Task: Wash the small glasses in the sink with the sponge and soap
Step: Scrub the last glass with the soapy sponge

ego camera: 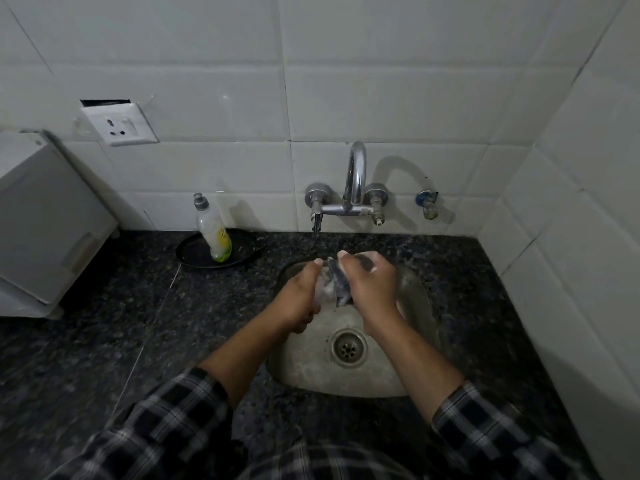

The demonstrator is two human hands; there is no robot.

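Observation:
Over the steel sink (420,306) my left hand (299,296) grips a small clear glass (323,285), mostly hidden by my fingers and foam. My right hand (369,287) holds a dark, soapy sponge (341,282) pressed against the glass. Both hands are close together above the back half of the basin. The soap bottle (214,233), clear with green liquid and a grey cap, leans in a black dish (194,252) on the counter to the left of the sink. I cannot make out other glasses in the basin.
A chrome wall tap (355,181) arches above the sink, with a small blue valve (427,202) to its right. The dark speckled granite counter (104,334) surrounds the sink. A white appliance (45,223) stands at far left below a wall socket (117,124). The drain (348,348) lies below my hands.

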